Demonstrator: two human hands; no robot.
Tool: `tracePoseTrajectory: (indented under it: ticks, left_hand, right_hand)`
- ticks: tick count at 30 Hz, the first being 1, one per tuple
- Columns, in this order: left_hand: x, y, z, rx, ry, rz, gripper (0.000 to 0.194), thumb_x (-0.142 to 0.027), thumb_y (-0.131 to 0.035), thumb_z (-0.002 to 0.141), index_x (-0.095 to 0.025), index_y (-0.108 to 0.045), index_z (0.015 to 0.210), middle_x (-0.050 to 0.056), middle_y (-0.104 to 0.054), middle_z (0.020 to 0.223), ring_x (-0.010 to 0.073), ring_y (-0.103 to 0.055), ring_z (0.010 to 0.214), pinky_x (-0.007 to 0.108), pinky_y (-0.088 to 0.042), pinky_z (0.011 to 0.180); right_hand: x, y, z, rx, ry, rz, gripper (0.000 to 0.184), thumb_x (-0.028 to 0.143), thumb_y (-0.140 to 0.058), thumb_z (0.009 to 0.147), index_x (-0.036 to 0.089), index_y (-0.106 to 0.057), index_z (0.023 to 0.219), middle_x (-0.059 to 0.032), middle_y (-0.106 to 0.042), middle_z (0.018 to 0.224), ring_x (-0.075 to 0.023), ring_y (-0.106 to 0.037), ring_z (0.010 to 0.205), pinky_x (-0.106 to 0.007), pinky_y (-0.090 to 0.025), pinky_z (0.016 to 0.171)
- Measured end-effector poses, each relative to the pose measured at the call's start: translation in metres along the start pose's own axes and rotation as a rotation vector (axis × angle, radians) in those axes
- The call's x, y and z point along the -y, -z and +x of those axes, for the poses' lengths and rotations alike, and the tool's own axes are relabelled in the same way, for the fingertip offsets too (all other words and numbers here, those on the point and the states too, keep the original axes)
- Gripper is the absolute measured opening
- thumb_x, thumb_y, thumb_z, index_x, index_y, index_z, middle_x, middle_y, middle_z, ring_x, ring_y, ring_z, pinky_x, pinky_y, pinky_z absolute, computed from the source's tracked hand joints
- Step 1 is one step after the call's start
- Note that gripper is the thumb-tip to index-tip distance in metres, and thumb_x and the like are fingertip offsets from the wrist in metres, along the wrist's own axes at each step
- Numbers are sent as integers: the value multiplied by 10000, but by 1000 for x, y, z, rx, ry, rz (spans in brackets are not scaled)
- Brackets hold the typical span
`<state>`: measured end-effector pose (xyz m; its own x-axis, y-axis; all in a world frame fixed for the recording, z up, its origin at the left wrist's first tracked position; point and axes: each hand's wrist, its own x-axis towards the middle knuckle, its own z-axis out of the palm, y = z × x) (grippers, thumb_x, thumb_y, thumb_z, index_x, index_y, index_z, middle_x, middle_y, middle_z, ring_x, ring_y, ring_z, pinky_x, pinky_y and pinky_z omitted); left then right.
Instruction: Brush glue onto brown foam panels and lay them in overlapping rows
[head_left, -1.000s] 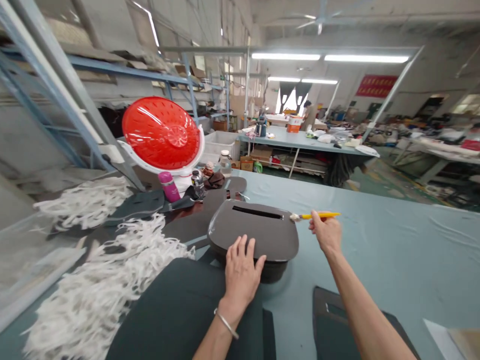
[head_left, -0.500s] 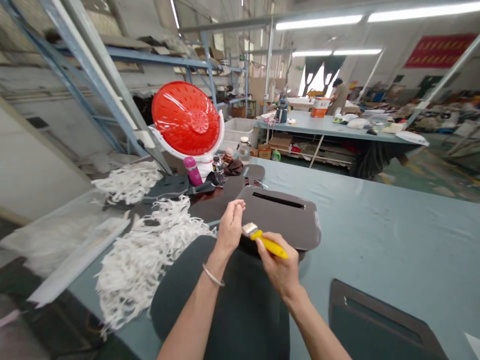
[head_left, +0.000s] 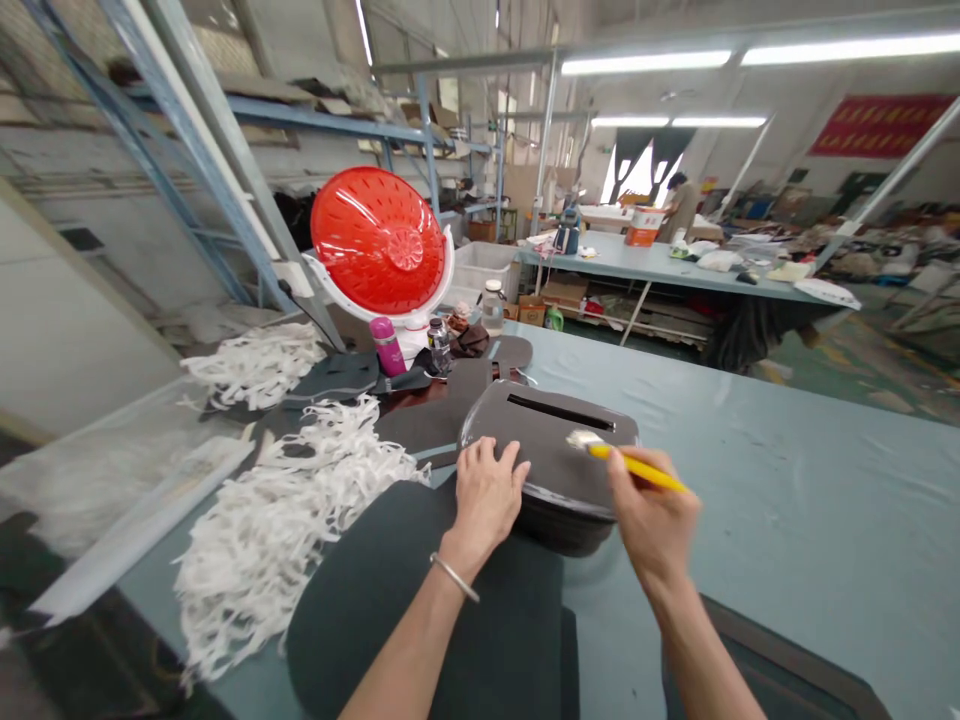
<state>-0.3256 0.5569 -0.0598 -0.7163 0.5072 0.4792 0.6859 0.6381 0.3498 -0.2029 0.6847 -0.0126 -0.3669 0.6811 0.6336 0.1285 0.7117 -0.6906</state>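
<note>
A stack of dark grey rounded panels [head_left: 555,470] lies before me, its top piece cut with a long slot. My left hand [head_left: 489,490] rests on the top panel's near left part, fingers spread. In my right hand [head_left: 656,510] is a flat paintbrush [head_left: 637,467] with a yellow handle. Its pale bristles are over the top panel, below the slot; whether they touch is unclear. A whitish wet-looking line follows the panel's near edge. Larger dark sheets [head_left: 390,590] lie under my left forearm.
Tangled white strips [head_left: 277,530] are heaped at left. Behind stand a red perforated basin [head_left: 379,240], a pink bottle [head_left: 387,347] and a glass jar [head_left: 493,308]. Another slotted dark panel [head_left: 780,660] lies at lower right on the blue-green table [head_left: 787,480]. A person works far back.
My left hand has come down onto the top panel, and its fingers have opened out. My right hand has carried the brush rightward, off the panel's near left edge.
</note>
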Motion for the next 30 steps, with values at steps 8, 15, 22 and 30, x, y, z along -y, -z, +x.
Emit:
tracePoseTrajectory:
  ticks: [8, 15, 22, 30]
  left_hand:
    - [-2, -9, -7, -72, -3, 69, 349, -338, -474, 878, -243, -535, 1209, 106, -504, 1183, 254, -459, 1114, 458, -367, 968]
    - [-3, -15, -8, -94, -11, 62, 349, -324, -463, 882, -230, -543, 1208, 115, -488, 1207, 261, -438, 1152, 452, -387, 972]
    - [-2, -10, -7, -76, -11, 63, 353, -336, -455, 887, -233, -548, 1212, 113, -495, 1181, 256, -441, 1134, 425, -413, 946]
    - [-1, -18, -9, -104, -29, 89, 352, -329, -455, 886, -237, -551, 1211, 116, -495, 1192, 267, -435, 1143, 433, -405, 944]
  right_hand:
    - [-23, -81, 35, 159, -7, -67, 278, 417, -487, 810, 200, -660, 807, -27, -669, 710, -154, -586, 604, -242, -422, 613]
    - [-23, -54, 53, -76, -8, -212, 281, 417, -478, 807, 193, -642, 765, -36, -652, 675, -163, -567, 594, -251, -390, 609]
    - [-36, -82, 61, 179, -10, -191, 282, 421, -469, 788, 214, -661, 788, -26, -652, 665, -161, -566, 591, -245, -393, 605]
    - [-32, -78, 82, 25, -14, -105, 258, 364, -443, 758, 205, -645, 783, -23, -640, 700, -155, -559, 627, -241, -398, 628]
